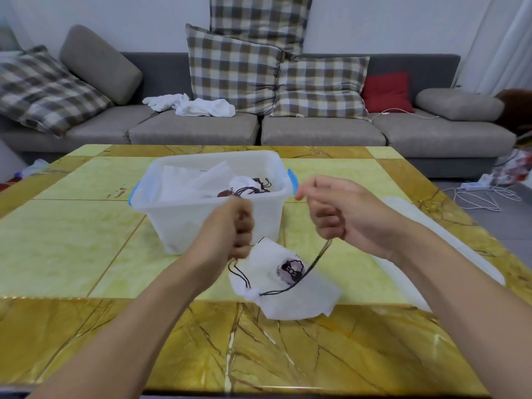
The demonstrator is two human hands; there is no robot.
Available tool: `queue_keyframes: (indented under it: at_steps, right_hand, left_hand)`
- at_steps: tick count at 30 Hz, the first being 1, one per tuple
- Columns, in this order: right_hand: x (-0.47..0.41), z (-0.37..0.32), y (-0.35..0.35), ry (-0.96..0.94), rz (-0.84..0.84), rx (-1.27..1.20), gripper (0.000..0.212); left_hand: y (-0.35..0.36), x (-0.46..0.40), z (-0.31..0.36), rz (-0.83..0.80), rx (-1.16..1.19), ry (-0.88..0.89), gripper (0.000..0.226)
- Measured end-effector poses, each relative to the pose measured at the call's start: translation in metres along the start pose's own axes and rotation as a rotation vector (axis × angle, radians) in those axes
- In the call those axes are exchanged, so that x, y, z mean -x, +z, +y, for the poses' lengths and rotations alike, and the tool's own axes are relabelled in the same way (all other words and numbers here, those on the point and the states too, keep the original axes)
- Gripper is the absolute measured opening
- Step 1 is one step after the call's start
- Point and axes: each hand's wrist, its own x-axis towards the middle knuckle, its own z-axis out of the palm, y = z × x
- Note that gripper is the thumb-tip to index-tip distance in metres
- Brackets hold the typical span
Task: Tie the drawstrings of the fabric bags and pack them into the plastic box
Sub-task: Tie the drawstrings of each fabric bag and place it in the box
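A white fabric bag (283,286) with a round dark logo lies on the table in front of the clear plastic box (178,223). Its mouth is gathered at the lower left. Two black drawstrings (312,269) run up from that mouth. My left hand (237,226) grips one cord in a fist, just above the bag. My right hand (335,213) holds the other cord with curled fingers, raised to the right of the box. Several white bags with black cords (218,182) lie inside the box.
The box has blue handles (292,180) and stands mid-table on the yellow marble table (86,226). Its translucent lid (431,254) lies on the table under my right forearm. A grey sofa (316,131) with checked cushions runs behind the table.
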Motion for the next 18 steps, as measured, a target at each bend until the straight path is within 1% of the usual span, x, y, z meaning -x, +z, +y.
queue_keyframes:
  at_steps: [1, 3, 4, 5, 6, 7, 9, 10, 11, 13, 14, 16, 18]
  right_hand:
    - [0.000, -0.006, 0.012, -0.040, -0.040, -0.132, 0.016]
    - [0.000, -0.014, 0.036, -0.115, -0.094, -0.260, 0.017]
    - [-0.001, -0.015, 0.045, -0.132, -0.096, -0.278, 0.018]
    - [-0.003, -0.015, 0.052, -0.153, -0.091, -0.273, 0.018]
    - [-0.005, -0.015, 0.057, -0.182, -0.072, -0.239, 0.018]
    - [-0.007, -0.014, 0.058, -0.215, -0.028, -0.164, 0.018]
    - [-0.010, -0.013, 0.052, -0.261, 0.129, 0.119, 0.017]
    - [-0.011, -0.011, 0.046, -0.236, 0.189, 0.256, 0.020]
    - [-0.011, -0.009, 0.039, -0.171, 0.202, 0.351, 0.028]
    - [-0.005, -0.005, 0.027, -0.015, 0.094, 0.389, 0.046]
    - [-0.002, -0.002, 0.023, 0.015, 0.020, 0.396, 0.049]
    - [0.000, 0.003, 0.018, 0.002, -0.054, 0.443, 0.044]
    - [-0.001, 0.005, 0.015, -0.014, -0.046, 0.456, 0.038]
  left_hand:
    - [0.008, 0.007, -0.002, -0.135, -0.077, 0.002, 0.016]
    - [0.023, 0.021, -0.008, -0.372, -0.377, 0.086, 0.022]
    - [0.029, 0.027, -0.011, -0.437, -0.519, 0.113, 0.025]
    - [0.033, 0.030, -0.013, -0.454, -0.603, 0.125, 0.026]
    - [0.035, 0.031, -0.015, -0.444, -0.616, 0.119, 0.024]
    - [0.036, 0.032, -0.015, -0.437, -0.578, 0.101, 0.026]
    - [0.036, 0.030, -0.015, -0.426, -0.422, 0.029, 0.036]
    - [0.035, 0.029, -0.015, -0.412, -0.342, -0.011, 0.039]
    - [0.032, 0.028, -0.014, -0.392, -0.272, -0.039, 0.041]
    - [0.028, 0.025, -0.013, -0.351, -0.162, -0.070, 0.044]
    - [0.026, 0.024, -0.013, -0.328, -0.115, -0.081, 0.045]
    - [0.023, 0.022, -0.013, -0.281, -0.041, -0.101, 0.043]
    - [0.020, 0.019, -0.012, -0.260, -0.022, -0.097, 0.043]
